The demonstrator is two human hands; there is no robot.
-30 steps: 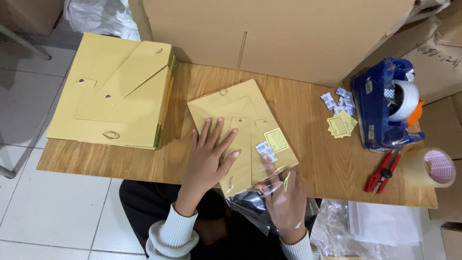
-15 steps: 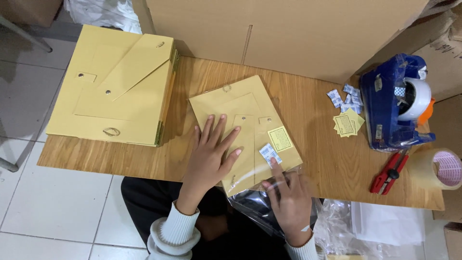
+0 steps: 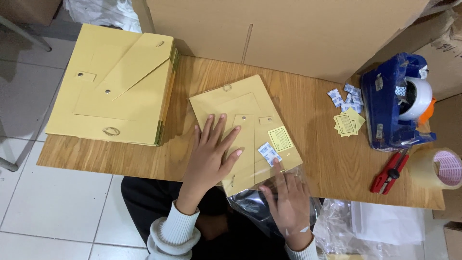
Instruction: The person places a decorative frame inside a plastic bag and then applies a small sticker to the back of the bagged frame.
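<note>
Over on the left, a stack [image 3: 113,86] of yellow boards overhangs the table [image 3: 308,159]. The left hand [image 3: 210,155] lies flat, fingers spread, on a yellow board [image 3: 240,120] mid-table. The right hand [image 3: 288,202] is inside the clear bag [image 3: 260,204] at the board's near end, fingers loosely spread, clamping nothing. Further right: packets [image 3: 345,95], tape dispenser [image 3: 392,103], red cutter [image 3: 390,172].

Left hand [image 3: 211,156] flat on yellow frame back [image 3: 240,125], right hand [image 3: 288,204] on clear bag [image 3: 262,204]
</note>
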